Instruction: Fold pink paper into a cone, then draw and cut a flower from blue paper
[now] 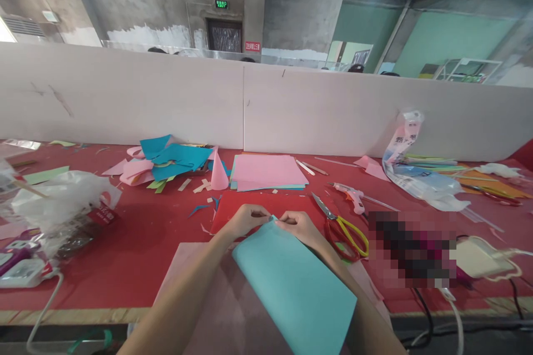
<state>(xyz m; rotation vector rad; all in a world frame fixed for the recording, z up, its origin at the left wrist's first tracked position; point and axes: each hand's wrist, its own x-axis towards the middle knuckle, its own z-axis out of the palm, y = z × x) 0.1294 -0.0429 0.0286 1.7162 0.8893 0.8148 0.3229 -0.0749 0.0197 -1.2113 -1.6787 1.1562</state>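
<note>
A light blue sheet of paper [297,283] slants toward me, one corner pointing away. My left hand [249,218] pinches that far corner from the left. From the right, my right hand [298,226] pinches the same corner, its fingertips close to those of the left. The sheet's near part hangs down over my lap, and its surface looks slightly curved. Under my forearms lies a large pale pink sheet [187,272]. Just beyond my hands is a red sheet [233,205] on the red tabletop.
Scissors [341,227] with red and yellow handles and a pink glue gun [352,197] lie to the right. A stack of pink paper [270,171], a pink cone [219,172] and blue scraps [179,158] lie farther back. A plastic bag [62,194] sits left; a white partition [166,94] stands behind.
</note>
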